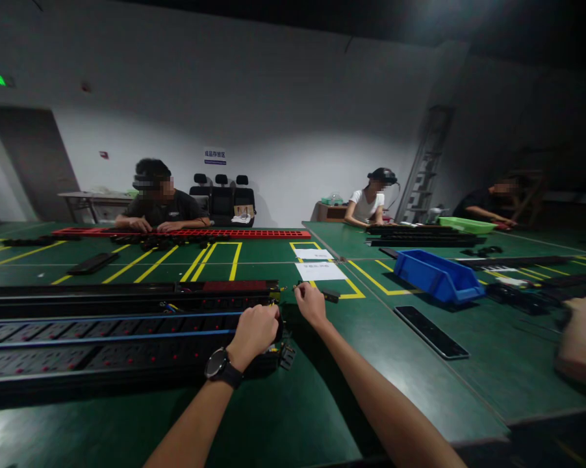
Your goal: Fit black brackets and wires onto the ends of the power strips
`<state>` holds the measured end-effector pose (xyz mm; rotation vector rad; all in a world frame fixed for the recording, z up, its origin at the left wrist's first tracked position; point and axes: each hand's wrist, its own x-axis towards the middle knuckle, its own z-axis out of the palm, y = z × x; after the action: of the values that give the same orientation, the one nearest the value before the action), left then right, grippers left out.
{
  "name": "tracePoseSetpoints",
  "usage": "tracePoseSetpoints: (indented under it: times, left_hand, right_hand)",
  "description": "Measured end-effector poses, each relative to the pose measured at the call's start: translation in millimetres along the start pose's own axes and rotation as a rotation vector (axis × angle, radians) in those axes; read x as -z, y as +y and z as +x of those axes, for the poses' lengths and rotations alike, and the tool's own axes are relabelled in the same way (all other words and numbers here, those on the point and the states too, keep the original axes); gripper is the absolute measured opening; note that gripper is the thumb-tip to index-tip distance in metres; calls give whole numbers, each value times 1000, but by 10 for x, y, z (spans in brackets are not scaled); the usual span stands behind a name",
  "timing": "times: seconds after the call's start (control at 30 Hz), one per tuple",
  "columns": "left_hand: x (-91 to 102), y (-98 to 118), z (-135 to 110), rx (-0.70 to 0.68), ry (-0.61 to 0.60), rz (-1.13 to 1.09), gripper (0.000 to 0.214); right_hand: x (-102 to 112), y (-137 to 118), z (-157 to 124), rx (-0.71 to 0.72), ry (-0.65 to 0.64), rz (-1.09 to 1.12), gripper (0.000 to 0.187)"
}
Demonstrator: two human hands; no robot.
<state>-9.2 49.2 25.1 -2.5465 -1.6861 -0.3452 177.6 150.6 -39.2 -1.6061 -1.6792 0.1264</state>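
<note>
Long black power strips with rows of sockets and small red parts lie side by side on the left; blue lines run along one. My left hand, with a watch on its wrist, is closed at the right end of these strips, its fingertips hidden. Just right of it, my right hand is closed in a pinch near the yellow wire ends; what it holds is too small to make out. A short dark bar shows beside the right hand. A small black end piece sits by the nearer strip's end.
A blue bin and a phone are on the green table to the right. Paper sheets lie ahead. Across the table, people work near a red rack and black strips. Another person's arm reaches in at right.
</note>
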Motion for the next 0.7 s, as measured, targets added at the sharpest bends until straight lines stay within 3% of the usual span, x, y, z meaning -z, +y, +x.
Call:
tracePoseSetpoints:
  times: [0.2,0.4,0.47,0.57,0.7]
  left_hand:
    - [12,-4,5,-12,12,-10,24]
    - [10,-9,8,-19,11,-6,23]
    - [14,-6,7,-15,6,-11,23]
    - [23,2,7,-13,1,-20,23]
    - [14,0,11,-14,5,-17,23]
  right_hand:
    - [-117,28,65,-288,-117,795,42]
    - [-166,83,95,-405,-97,845,40]
    - [-155,92,82,-332,-66,778,38]
    - [-131,78,32,-82,-23,542,32]
    - [-141,11,-27,146,-78,338,23]
